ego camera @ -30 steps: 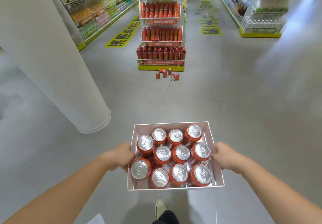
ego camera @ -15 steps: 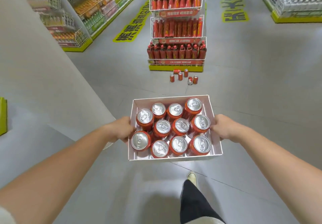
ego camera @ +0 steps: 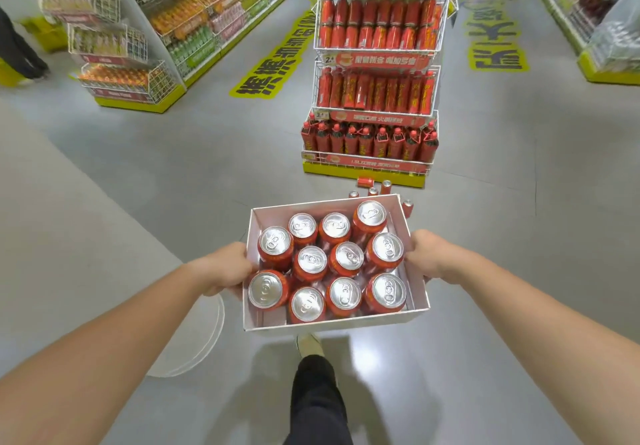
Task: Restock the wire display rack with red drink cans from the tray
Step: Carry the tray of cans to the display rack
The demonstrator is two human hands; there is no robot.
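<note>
I carry a white tray (ego camera: 332, 324) in front of me, packed with several upright red drink cans (ego camera: 347, 258) with silver tops. My left hand (ego camera: 227, 268) grips the tray's left wall and my right hand (ego camera: 427, 254) grips its right wall. Straight ahead stands the wire display rack (ego camera: 375, 70), its tiers filled with red cans and red bottles. Several loose red cans (ego camera: 373, 186) stand or lie on the floor at the rack's foot, partly hidden behind the tray.
A wide white pillar base (ego camera: 194, 340) sits close on my left. Wire shelves of drinks (ego camera: 121, 63) line the left aisle and more shelving (ego camera: 609, 46) the right. Yellow floor lettering (ego camera: 273, 60) flanks the rack. A person's legs (ego camera: 17, 49) show far left. My own leg and shoe (ego camera: 311, 375) step forward.
I have walked toward the rack, which now looks much bigger and nearer. The pillar has slid past to my left. Both hands keep their hold on the tray.
</note>
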